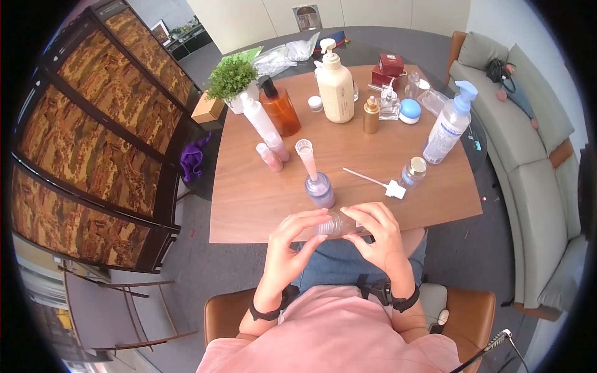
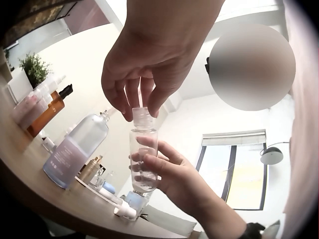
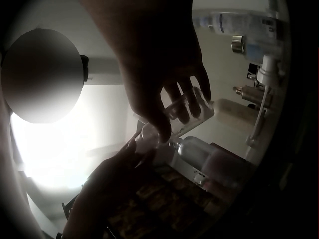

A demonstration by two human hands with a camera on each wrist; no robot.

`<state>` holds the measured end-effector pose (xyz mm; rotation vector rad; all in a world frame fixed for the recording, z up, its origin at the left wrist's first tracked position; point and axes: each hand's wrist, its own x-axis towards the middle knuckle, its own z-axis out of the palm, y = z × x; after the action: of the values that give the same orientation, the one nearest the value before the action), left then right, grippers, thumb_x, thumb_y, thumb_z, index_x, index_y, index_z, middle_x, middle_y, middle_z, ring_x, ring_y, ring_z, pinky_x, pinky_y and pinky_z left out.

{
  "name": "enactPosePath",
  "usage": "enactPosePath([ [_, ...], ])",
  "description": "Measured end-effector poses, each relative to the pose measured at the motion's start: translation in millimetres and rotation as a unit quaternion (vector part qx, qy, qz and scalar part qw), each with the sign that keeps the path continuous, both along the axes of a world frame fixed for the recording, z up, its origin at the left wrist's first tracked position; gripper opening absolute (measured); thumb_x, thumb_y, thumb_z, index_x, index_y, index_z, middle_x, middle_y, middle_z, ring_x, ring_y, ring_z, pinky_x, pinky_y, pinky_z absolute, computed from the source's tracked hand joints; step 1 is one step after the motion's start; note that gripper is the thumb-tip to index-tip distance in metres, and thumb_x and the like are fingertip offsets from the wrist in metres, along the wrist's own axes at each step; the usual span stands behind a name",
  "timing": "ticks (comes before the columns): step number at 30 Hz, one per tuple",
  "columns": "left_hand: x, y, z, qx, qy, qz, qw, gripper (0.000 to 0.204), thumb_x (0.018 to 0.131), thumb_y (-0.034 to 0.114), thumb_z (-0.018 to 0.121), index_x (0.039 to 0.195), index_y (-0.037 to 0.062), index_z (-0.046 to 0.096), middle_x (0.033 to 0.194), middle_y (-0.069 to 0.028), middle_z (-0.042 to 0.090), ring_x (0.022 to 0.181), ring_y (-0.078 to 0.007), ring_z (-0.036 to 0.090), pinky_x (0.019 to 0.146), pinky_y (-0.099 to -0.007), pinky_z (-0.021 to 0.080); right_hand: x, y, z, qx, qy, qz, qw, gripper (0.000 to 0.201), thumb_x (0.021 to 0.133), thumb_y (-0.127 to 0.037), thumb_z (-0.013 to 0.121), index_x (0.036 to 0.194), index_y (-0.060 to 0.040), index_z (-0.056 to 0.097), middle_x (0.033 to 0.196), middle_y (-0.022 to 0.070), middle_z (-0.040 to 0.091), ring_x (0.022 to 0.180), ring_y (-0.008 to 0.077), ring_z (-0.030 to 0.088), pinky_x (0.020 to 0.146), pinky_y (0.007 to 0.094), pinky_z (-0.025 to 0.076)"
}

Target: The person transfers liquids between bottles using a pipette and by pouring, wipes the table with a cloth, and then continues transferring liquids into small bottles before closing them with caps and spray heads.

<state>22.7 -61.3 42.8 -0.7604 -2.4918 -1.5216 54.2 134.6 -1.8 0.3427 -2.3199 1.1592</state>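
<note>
Just off the table's front edge, both hands hold a small clear plastic bottle (image 1: 339,224) lying sideways in the head view. My left hand (image 1: 290,239) pinches its neck end between thumb and fingertips. The right hand (image 1: 382,241) grips the body, thumb on one side and fingers on the other. In the left wrist view the transparent walls of the bottle (image 2: 143,169) let the right fingers show through. Close beyond the hands stands a bluish-lilac bottle (image 1: 319,193) with a pale pink funnel-like piece (image 1: 306,158) in its neck.
A white pump head (image 1: 394,189) with a long tube lies on the wooden table (image 1: 249,211), beside a gold-capped jar (image 1: 413,171). Farther back stand a cream pump bottle (image 1: 336,93), an amber bottle (image 1: 283,112), a blue-topped pump bottle (image 1: 444,133) and a potted plant (image 1: 233,78).
</note>
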Motion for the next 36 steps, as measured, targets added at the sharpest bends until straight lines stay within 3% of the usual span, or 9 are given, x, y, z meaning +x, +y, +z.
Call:
enactPosePath([
  [5, 0.1, -2.7, -4.2, 0.214, -0.183, -0.154, 0.947, 0.035, 0.082, 0.003, 0.069, 0.117, 0.001, 0.064, 0.124, -0.0171, 0.062, 0.121, -0.0292, 0.056, 0.103, -0.0397, 0.042, -0.9, -5.8, 0.1, -0.028, -0.017, 0.054, 0.998, 0.049, 0.065, -0.011, 0.08, 0.112, -0.0097, 0.066, 0.103, 0.0079, 0.063, 0.092, 0.0285, 0.059, 0.081, 0.0391, 0.049],
  [9, 1.4, 2.2, -8.6, 0.208, -0.164, -0.153, 0.952, 0.036, 0.085, 0.007, 0.068, 0.119, -0.0021, 0.061, 0.125, -0.0196, 0.061, 0.124, -0.0311, 0.053, 0.104, -0.0398, 0.04, 0.5, -20.2, -0.7, -0.066, -0.029, 0.103, 0.992, 0.048, 0.065, -0.01, 0.081, 0.111, -0.0084, 0.065, 0.102, 0.009, 0.063, 0.091, 0.0294, 0.06, 0.079, 0.0399, 0.051],
  [12, -2.1, 3.2, -6.0, 0.151, -0.051, -0.106, 0.981, 0.038, 0.085, 0.013, 0.069, 0.119, -0.0008, 0.061, 0.118, -0.0182, 0.063, 0.116, -0.0306, 0.058, 0.1, -0.0401, 0.042, 3.3, -22.4, 7.4, -0.134, -0.085, 0.172, 0.972, 0.048, 0.066, -0.009, 0.081, 0.111, -0.0073, 0.064, 0.102, 0.0094, 0.063, 0.09, 0.0292, 0.062, 0.077, 0.0381, 0.053],
  [14, -1.5, -0.3, 1.7, 0.018, 0.055, -0.021, 0.998, 0.042, 0.081, 0.019, 0.074, 0.117, -0.0002, 0.063, 0.108, -0.0154, 0.064, 0.103, -0.0265, 0.06, 0.089, -0.0365, 0.047, 5.1, -21.6, 7.7, -0.148, -0.098, 0.174, 0.969, 0.048, 0.068, -0.009, 0.081, 0.112, -0.0061, 0.063, 0.102, 0.0102, 0.063, 0.089, 0.0292, 0.063, 0.076, 0.0366, 0.053],
  [17, 4.1, -5.1, 2.7, -0.026, 0.045, 0.059, 0.997, 0.045, 0.075, 0.018, 0.08, 0.114, 0.0007, 0.066, 0.101, -0.0129, 0.064, 0.092, -0.0207, 0.06, 0.079, -0.0324, 0.049, 6.8, -20.7, 4.1, -0.164, -0.114, 0.162, 0.966, 0.049, 0.069, -0.012, 0.081, 0.114, -0.0057, 0.063, 0.104, 0.0113, 0.063, 0.09, 0.0298, 0.063, 0.078, 0.0368, 0.053],
  [22, 5.4, -9.6, -3.7, 0.121, -0.033, 0.002, 0.992, 0.048, 0.071, 0.002, 0.08, 0.117, -0.0001, 0.066, 0.103, -0.0129, 0.066, 0.095, -0.0183, 0.063, 0.083, -0.0309, 0.05, 8.0, -16.8, -1.3, -0.218, -0.156, 0.182, 0.946, 0.051, 0.072, -0.015, 0.082, 0.117, -0.0049, 0.061, 0.106, 0.0111, 0.064, 0.09, 0.0259, 0.064, 0.079, 0.0354, 0.052],
  [25, 12.3, -9.4, 9.5, 0.246, -0.207, -0.075, 0.944, 0.051, 0.073, 0.001, 0.077, 0.121, -0.0035, 0.062, 0.111, -0.0165, 0.066, 0.107, -0.0242, 0.063, 0.092, -0.0354, 0.049, 9.2, -11.5, -0.5, -0.254, -0.203, 0.233, 0.916, 0.052, 0.072, -0.014, 0.082, 0.118, -0.0048, 0.06, 0.106, 0.0103, 0.064, 0.091, 0.0242, 0.063, 0.08, 0.0353, 0.051],
  [30, 24.1, -14.1, 3.3, 0.207, -0.122, -0.191, 0.952, 0.056, 0.078, 0.016, 0.077, 0.126, -0.0048, 0.057, 0.118, -0.0215, 0.065, 0.119, -0.0348, 0.058, 0.102, -0.0455, 0.043, 15.0, -26.4, -5.4, -0.262, -0.142, 0.248, 0.922, 0.052, 0.071, -0.012, 0.082, 0.117, -0.005, 0.06, 0.103, 0.0094, 0.064, 0.091, 0.0236, 0.062, 0.081, 0.0364, 0.05],
  [36, 15.0, -12.0, -2.3, 0.172, -0.049, -0.126, 0.976, 0.063, 0.073, 0.035, 0.083, 0.116, -0.0046, 0.061, 0.107, -0.0176, 0.063, 0.105, -0.0294, 0.062, 0.092, -0.0407, 0.047, 19.7, -18.0, -0.1, -0.277, -0.152, 0.321, 0.893, 0.05, 0.071, -0.01, 0.08, 0.117, -0.0063, 0.06, 0.093, 0.0053, 0.06, 0.083, 0.0202, 0.058, 0.075, 0.0326, 0.049],
])
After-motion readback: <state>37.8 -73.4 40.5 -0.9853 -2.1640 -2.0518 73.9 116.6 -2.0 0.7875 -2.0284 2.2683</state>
